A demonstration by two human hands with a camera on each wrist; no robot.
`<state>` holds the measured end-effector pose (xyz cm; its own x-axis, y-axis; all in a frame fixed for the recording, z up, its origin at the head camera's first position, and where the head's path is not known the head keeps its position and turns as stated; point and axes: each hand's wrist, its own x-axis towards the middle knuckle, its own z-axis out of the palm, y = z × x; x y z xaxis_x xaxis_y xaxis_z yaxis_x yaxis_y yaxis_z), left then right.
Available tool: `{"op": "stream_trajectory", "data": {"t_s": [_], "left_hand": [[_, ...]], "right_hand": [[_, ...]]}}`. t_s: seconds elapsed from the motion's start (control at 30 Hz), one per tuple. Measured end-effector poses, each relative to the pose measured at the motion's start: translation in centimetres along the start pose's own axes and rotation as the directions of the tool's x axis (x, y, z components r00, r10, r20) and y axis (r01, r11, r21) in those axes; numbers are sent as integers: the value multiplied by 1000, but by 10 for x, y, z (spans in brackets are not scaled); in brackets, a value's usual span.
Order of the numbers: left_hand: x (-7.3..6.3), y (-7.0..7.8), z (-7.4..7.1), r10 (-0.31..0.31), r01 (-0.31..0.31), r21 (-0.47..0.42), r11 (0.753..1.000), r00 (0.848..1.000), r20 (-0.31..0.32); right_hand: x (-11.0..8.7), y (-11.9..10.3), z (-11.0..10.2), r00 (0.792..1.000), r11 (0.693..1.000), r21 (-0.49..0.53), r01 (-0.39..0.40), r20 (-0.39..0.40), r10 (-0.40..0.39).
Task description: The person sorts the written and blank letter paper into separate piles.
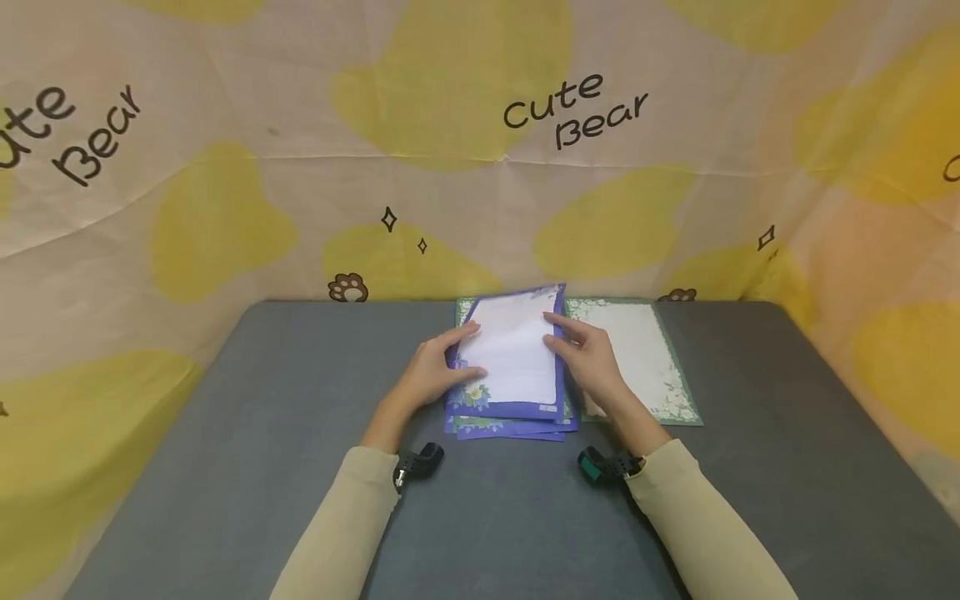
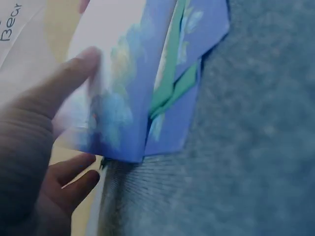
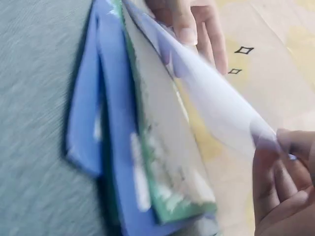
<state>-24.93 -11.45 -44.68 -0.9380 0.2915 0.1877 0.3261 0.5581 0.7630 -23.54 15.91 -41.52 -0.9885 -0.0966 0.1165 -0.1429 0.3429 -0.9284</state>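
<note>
A white sheet of paper with a purple floral border is raised at a tilt above a loose stack of bordered sheets. At its left edge my left hand grips it, thumb on the front face and other fingers behind. My right hand pinches the right edge between thumb and fingers, as the right wrist view also shows. Directly below the raised sheet lies a green-bordered sheet, fanned unevenly over purple-bordered ones. The left wrist view is partly blurred.
Right of the stack, a white sheet with a green floral border lies flat, partly behind my right hand. The grey table ends at a patterned cloth backdrop. Each wrist wears a black strapped device.
</note>
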Motion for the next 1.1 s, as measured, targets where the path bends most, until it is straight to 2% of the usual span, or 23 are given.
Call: {"op": "stream_trajectory", "data": {"t_s": [0.1, 0.2, 0.27, 0.37, 0.5, 0.6, 0.7, 0.8, 0.93, 1.1], "left_hand": [[0, 0, -2, -64, 59, -135, 989, 998, -28], [1, 1, -5, -136, 105, -260, 960, 985, -104], [1, 2, -10, -154, 100, -308, 946, 976, -156], [-2, 4, -23, -156, 82, -320, 944, 965, -211], [-11, 1, -45, -138, 70, -262, 962, 959, -248], [-19, -3, -62, -145, 101, -179, 979, 957, -251], [-26, -7, -79, -167, 151, -82, 985, 956, -240], [-31, -10, -94, -194, 200, 5, 980, 954, -226], [-37, -17, -109, -241, 261, 76, 962, 948, -208], [-43, -31, -122, -298, 328, 148, 933, 935, -193]], "right_hand": [[3, -7, -1, 1000, 998, 68, -11, 24, 9], [7, -9, -1, 999, 993, 116, -21, 35, 17], [8, -13, 2, 999, 991, 130, -18, 50, 12], [12, -19, 10, 998, 989, 145, -20, 66, 10], [18, -25, 28, 996, 997, 77, -20, 93, 13], [22, -29, 43, 995, 999, -51, 20, 103, -15], [26, -35, 59, 994, 990, -131, 49, 108, -35], [30, -41, 76, 991, 983, -175, 60, 130, -38], [36, -44, 96, 983, 969, -238, 66, 184, -22], [42, -47, 123, 963, 933, -346, 103, 269, -6]]}}
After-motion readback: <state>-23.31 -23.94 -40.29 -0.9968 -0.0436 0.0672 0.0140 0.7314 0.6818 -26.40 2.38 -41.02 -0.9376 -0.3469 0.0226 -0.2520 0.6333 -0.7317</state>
